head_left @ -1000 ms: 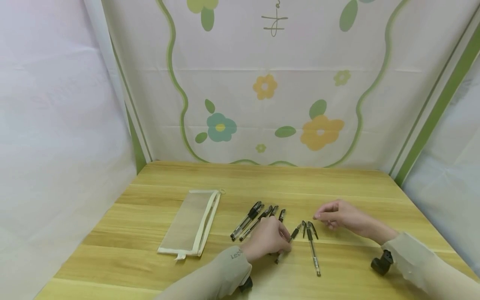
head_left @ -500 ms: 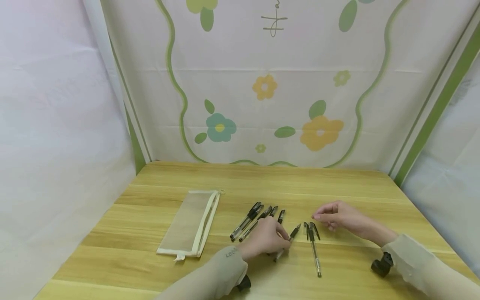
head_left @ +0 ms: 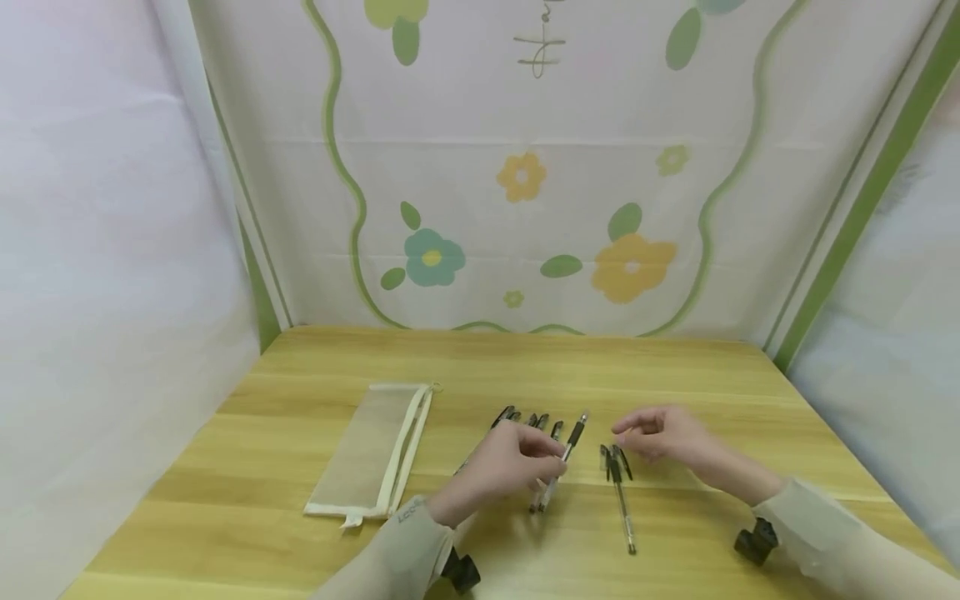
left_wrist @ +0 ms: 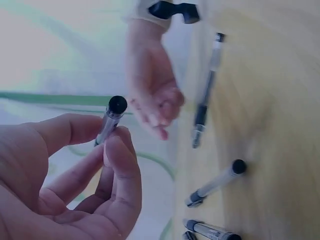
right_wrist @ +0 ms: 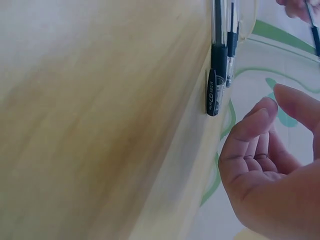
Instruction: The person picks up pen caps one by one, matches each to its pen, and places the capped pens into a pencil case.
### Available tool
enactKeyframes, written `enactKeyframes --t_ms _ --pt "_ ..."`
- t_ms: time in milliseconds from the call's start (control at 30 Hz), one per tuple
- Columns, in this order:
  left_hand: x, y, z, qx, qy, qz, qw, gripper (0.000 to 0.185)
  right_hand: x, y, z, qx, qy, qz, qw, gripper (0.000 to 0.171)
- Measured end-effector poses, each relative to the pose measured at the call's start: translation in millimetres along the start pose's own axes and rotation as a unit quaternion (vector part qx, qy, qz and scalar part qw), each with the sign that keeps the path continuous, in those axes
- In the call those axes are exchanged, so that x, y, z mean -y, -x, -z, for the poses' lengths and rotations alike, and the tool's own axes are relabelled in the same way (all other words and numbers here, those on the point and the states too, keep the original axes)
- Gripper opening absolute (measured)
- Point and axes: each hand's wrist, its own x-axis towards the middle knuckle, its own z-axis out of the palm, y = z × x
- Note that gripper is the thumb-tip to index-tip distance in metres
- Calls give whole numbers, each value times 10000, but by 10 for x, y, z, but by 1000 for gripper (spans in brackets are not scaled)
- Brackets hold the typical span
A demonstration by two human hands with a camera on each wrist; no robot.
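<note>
Left hand (head_left: 501,463): thumb and fingertips pinched on a slim gel pen (head_left: 564,454) with clear barrel and black grip, raised off the table and tilted, its round black end cap showing above the fingers in the left wrist view. Right hand (head_left: 660,433): holding nothing, fingers loosely curled and relaxed, hovering just right of the held pen, apart from the left hand. Below and between the hands: two capped pens (head_left: 618,483), clear plastic with black caps and clips, lying close together, pointing toward the near edge. Behind the left hand: row of further pens (head_left: 525,419) of the same make, partly hidden by the hand, count unclear. Further left: flat oblong pencil pouch (head_left: 371,450), translucent mesh with cream fabric trim and zip, lying flat, well apart from the pens. Support: table (head_left: 300,533) of pale yellowish wood, smooth, long straight grain. Backdrop: white sheeting (head_left: 525,125) with printed flowers, leaves and wavy green border, creased; plain white sheeting at both sides.
</note>
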Motion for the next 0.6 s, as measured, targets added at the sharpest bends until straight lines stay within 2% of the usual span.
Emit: enactKeyframes --t_ms 133,267,433,600 --pt "-5 13 88 49 279 -298 9992 12 -12 -19 -47 291 144 133 9994 41" --pt "-45 28 175 -9 463 -376 9982 15 -26 -34 -64 408 181 186 9988 44" --pt "-117 33 243 -25 719 -424 9965 19 -59 -66 -74 280 184 171 9993 47" --pt "-173 34 258 -16 736 -385 9965 23 -90 -113 -84 195 399 203 9988 47"
